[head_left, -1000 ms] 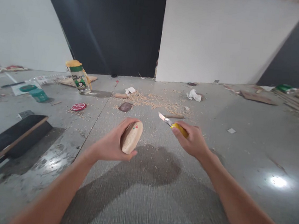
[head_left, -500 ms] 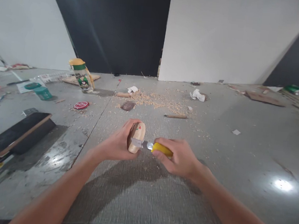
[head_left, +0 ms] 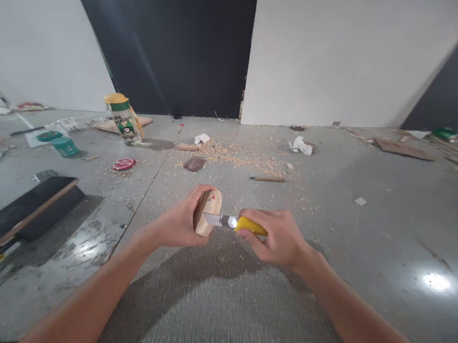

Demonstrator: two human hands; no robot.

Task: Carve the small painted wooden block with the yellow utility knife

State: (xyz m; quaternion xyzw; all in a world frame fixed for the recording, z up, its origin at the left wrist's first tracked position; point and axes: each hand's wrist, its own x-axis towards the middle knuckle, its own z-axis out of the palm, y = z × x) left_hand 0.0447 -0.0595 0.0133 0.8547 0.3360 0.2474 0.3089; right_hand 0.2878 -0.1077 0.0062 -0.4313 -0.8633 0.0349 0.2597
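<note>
My left hand (head_left: 185, 219) is wrapped round a pale, rounded piece of wood (head_left: 212, 205) with small red and green marks near its top. In my right hand (head_left: 273, 236) is a knife (head_left: 251, 226), gripped by its yellow handle. Its short metal blade points left and lies across the face of the wood. Both hands are above the grey table, near its middle. The side of the wood in my left palm is hidden.
Wood shavings (head_left: 234, 154) are scattered beyond my hands, with a wooden-handled carving tool (head_left: 268, 179) and crumpled tissue (head_left: 300, 146). To the left are a black lamp-like panel (head_left: 24, 207), a red lid (head_left: 124, 164) and a yellow-capped bottle (head_left: 123, 119). Boards (head_left: 403, 148) lie far right.
The knife and my right hand have shifted slightly right across the wood. The wood is turned a little in my left hand. Both grips stay the same.
</note>
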